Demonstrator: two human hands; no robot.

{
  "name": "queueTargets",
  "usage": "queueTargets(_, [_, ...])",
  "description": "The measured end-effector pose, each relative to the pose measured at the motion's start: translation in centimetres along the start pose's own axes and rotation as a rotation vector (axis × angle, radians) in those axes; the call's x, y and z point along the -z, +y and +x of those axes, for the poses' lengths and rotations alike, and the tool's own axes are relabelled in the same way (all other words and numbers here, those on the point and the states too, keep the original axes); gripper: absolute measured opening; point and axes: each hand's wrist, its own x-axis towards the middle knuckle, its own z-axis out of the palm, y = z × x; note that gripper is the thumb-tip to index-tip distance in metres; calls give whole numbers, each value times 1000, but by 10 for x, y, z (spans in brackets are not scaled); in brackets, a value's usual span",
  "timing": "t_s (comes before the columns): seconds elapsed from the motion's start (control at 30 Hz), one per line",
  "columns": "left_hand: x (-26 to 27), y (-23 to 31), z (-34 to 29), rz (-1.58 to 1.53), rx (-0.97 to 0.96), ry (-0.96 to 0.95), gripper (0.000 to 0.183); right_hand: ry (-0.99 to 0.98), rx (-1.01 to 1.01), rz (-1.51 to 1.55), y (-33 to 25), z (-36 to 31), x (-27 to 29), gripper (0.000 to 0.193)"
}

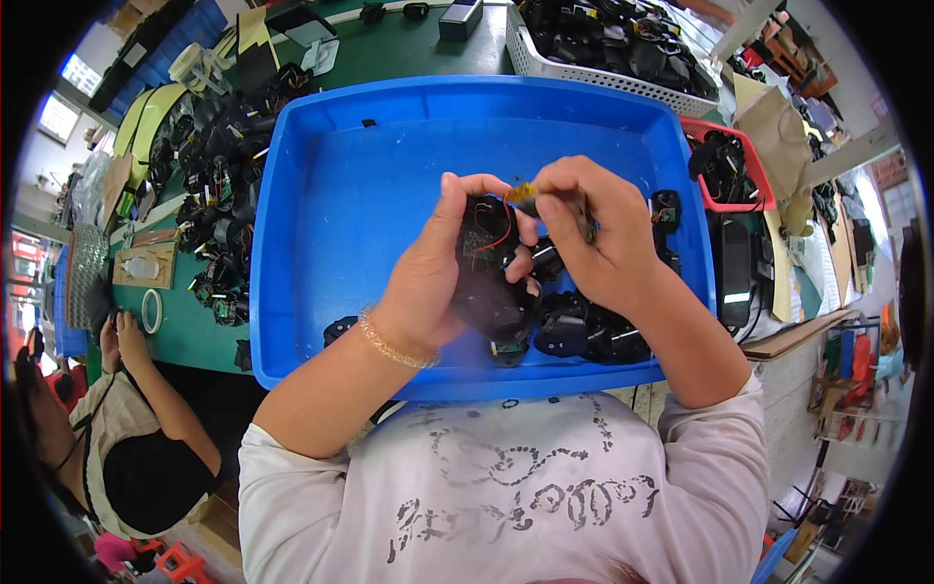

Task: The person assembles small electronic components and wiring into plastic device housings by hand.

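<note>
Left hand (428, 268) and right hand (605, 229) at an opened black plastic housing (482, 302), above a blue tray (467, 94)

At the far left, a co-worker (146, 477) had both hands (125, 341) close together beside a white ring (152, 310); what they held could not be made out. Beyond the ring, a small wooden board (161, 267) lay on the green counter (199, 333). Next to the right, a heap of black electronic parts (229, 161), some with green circuit boards showing, bordered the left side of the tray.

The tray stood on the counter, with a small black fragment (369, 123) inside, near its far wall. A coiled golden bracelet (389, 346) encircled the left wrist. The left hand cradled the housing over the tray, its fingers curled around to the right edge and its thumb raised along the left. From the housing's exposed interior a red wire (506, 232) looped toward a yellow-taped part (523, 193); whether the two were joined could not be told. The right hand pinched this part between thumb and forefinger, just above the housing's far end.

Below and to the right, further black housings (574, 329) lay in the tray. Behind it, a white perforated basket (623, 89) held black parts in a mound; at the far right, a red basket (763, 173) held more.
</note>
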Motion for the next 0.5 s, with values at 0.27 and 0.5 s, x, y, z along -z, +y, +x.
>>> queueTargets(0.27, [6,1,2,-81,122,-70,50,-134,269,-23,5,0,4,22])
queueTargets(0.5, [13,-1,3,-107,235,-216,47,-144,570,-609,6,3,8,32])
